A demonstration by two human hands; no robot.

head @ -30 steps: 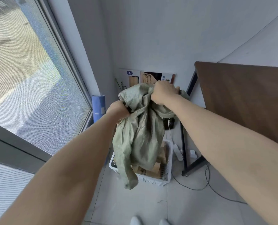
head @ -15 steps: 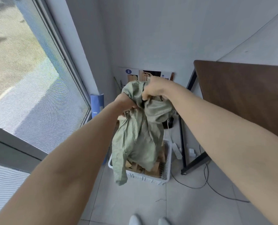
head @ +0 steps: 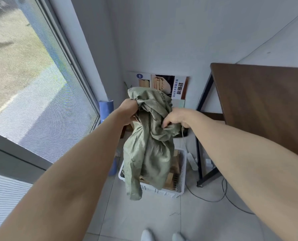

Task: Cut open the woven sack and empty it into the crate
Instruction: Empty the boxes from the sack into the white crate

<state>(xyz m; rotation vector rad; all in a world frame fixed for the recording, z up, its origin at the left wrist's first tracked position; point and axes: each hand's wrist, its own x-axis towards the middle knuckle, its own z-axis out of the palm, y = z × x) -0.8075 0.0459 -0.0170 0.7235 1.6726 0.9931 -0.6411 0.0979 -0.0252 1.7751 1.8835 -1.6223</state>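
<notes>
Sack (head: 150, 150) is held at frame centre, above the white crate (head: 182, 164) at lower centre, gripped by the left hand (head: 129, 112) at its upper left and pinched by the right hand (head: 177, 118) at its right. Leftover contents could be spilled onto the floor (head: 144, 216), as its tail hangs outside the near rim.
</notes>
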